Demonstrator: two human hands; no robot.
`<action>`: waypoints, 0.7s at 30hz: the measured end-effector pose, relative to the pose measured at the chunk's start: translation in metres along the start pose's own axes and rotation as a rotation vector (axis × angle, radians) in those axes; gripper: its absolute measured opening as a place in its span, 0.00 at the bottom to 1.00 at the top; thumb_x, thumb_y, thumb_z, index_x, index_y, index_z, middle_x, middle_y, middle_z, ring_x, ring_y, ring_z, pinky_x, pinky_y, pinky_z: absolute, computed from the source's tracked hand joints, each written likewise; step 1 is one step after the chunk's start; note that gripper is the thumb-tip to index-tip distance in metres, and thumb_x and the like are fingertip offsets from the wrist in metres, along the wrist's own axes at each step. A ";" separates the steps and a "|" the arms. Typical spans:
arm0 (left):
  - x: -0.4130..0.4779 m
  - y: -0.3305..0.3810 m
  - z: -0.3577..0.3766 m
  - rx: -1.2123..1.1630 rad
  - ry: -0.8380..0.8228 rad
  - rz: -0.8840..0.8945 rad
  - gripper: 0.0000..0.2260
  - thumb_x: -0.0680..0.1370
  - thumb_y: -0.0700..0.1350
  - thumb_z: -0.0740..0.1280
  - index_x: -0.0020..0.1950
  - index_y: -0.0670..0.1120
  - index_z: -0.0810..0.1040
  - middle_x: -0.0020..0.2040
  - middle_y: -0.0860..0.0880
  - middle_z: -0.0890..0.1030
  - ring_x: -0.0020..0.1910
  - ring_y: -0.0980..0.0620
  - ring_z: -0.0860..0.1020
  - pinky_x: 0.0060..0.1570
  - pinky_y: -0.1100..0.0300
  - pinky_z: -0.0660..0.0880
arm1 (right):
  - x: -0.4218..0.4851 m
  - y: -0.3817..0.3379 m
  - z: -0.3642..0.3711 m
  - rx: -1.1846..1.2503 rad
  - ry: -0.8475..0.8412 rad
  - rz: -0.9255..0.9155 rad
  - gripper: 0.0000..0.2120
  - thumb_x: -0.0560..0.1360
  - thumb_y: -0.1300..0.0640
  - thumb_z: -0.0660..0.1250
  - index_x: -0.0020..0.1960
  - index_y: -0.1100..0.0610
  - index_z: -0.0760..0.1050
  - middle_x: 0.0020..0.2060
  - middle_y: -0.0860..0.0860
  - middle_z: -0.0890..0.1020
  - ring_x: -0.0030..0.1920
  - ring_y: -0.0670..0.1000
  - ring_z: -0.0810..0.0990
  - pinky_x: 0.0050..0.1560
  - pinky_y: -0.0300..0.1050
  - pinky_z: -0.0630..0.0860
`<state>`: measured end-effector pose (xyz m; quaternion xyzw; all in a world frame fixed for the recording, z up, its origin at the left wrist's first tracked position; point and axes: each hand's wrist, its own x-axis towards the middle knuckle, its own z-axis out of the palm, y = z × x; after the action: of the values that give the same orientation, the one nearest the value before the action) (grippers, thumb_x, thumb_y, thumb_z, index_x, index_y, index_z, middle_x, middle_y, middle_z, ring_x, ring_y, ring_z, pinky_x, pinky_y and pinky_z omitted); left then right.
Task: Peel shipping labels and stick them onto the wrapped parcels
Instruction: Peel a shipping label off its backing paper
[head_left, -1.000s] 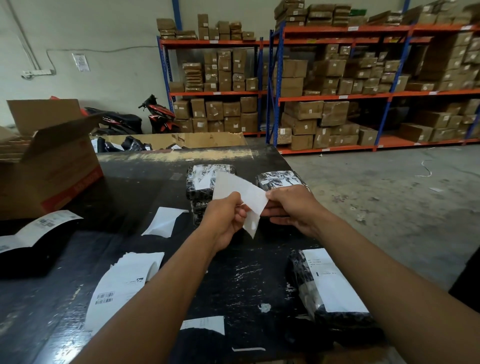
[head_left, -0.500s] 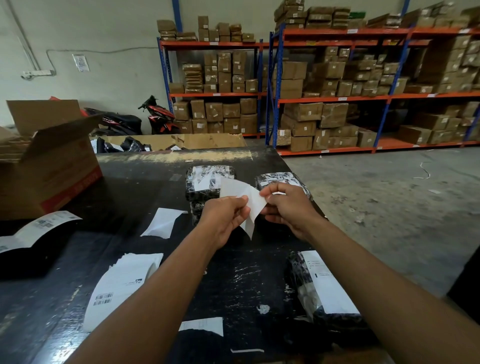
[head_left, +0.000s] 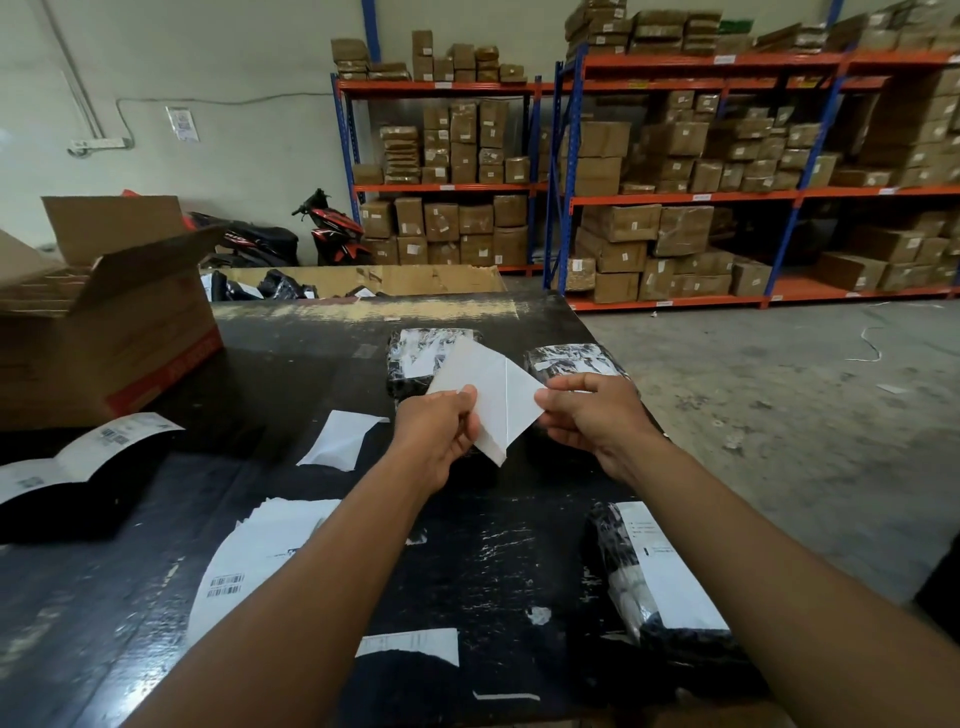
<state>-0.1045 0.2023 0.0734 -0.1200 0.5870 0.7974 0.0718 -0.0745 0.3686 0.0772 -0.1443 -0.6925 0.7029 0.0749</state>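
A white shipping label (head_left: 493, 397) hangs in the air above the black table (head_left: 291, 364), its blank side towards me. My left hand (head_left: 439, 434) pinches its left edge and my right hand (head_left: 592, 415) pinches its right corner. Behind the label lie two black wrapped parcels, one at centre (head_left: 410, 353) and one to the right (head_left: 571, 358), both with labels on top. A third labelled parcel (head_left: 654, 587) lies near my right forearm. A stack of printed labels (head_left: 249, 561) sits under my left forearm.
An open cardboard box (head_left: 104, 322) stands on the table's left. A black printer (head_left: 78, 493) feeds a label strip (head_left: 88, 452) at the left edge. Loose backing sheets (head_left: 340, 439) lie on the table. Shelves of cartons (head_left: 675, 171) stand behind, and bare concrete floor lies to the right.
The label has been pulled flatter and wider between my hands. My right hand moved slightly right, away from the left.
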 end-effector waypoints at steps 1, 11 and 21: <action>0.002 0.001 -0.004 0.006 0.021 -0.001 0.07 0.78 0.39 0.70 0.53 0.38 0.78 0.42 0.45 0.79 0.31 0.56 0.74 0.27 0.67 0.75 | 0.000 0.001 0.000 -0.018 0.000 0.010 0.10 0.72 0.63 0.75 0.52 0.60 0.80 0.45 0.57 0.86 0.39 0.51 0.83 0.41 0.44 0.82; 0.013 0.006 -0.047 0.078 0.212 0.048 0.06 0.78 0.42 0.69 0.49 0.39 0.80 0.34 0.47 0.75 0.27 0.55 0.69 0.25 0.65 0.70 | 0.007 0.006 0.006 -0.079 0.049 0.077 0.04 0.74 0.63 0.73 0.45 0.55 0.80 0.47 0.55 0.86 0.48 0.54 0.84 0.39 0.44 0.79; 0.025 0.013 -0.101 0.041 0.459 0.109 0.07 0.78 0.43 0.69 0.48 0.39 0.80 0.34 0.46 0.75 0.27 0.54 0.69 0.26 0.62 0.70 | 0.009 0.003 0.017 -0.058 0.110 0.127 0.06 0.77 0.65 0.65 0.45 0.56 0.78 0.43 0.55 0.84 0.43 0.53 0.82 0.48 0.50 0.80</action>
<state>-0.1212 0.1011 0.0496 -0.2648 0.6096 0.7399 -0.1045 -0.0882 0.3552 0.0737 -0.2286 -0.6967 0.6770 0.0638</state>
